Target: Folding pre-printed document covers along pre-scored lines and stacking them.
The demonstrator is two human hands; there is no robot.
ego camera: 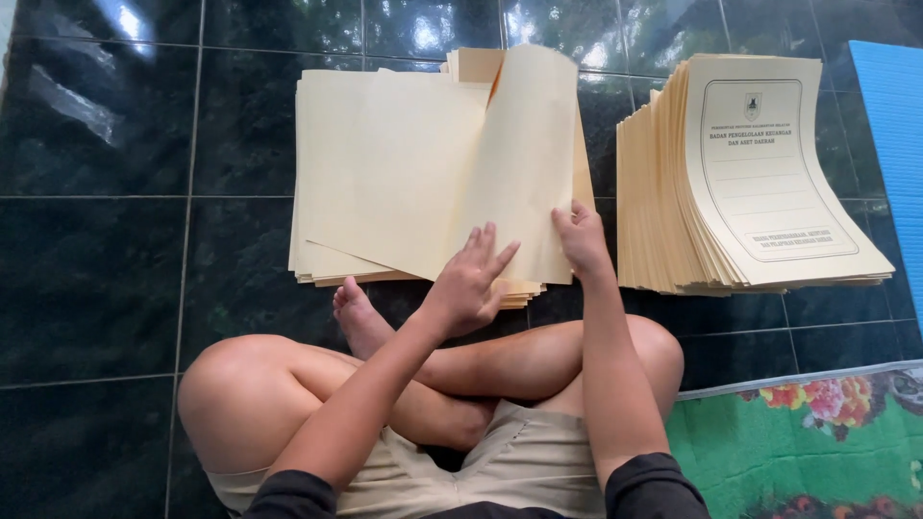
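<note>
1. Head view, centre of the frame: a person sits cross-legged on a dark glossy tiled floor (106,279), looking down at a stack of cream paper folders (385,173) lying open just beyond their knees.
2. The right hand (582,235), centre right, pinches the lower edge of one lifted folder leaf (524,159) with narrow fingers; the leaf stands curved, partway through folding over.
3. The left hand (468,284), just below the stack's near edge, has its fingers spread wide, holding nothing, its fingertips touching or just above the bottom of the sheet.
4. At the right of the frame, apart from the open stack, a second pile of folded folders (760,173) fans out with printed covers up.
5. A blue mat (889,125) lies at the far right edge and a flowered green mat (817,442) at lower right.
6. The step in hand seems to be folding one folder shut; the next move likely calls for bringing the leaf fully over and pressing the crease flat.
</note>
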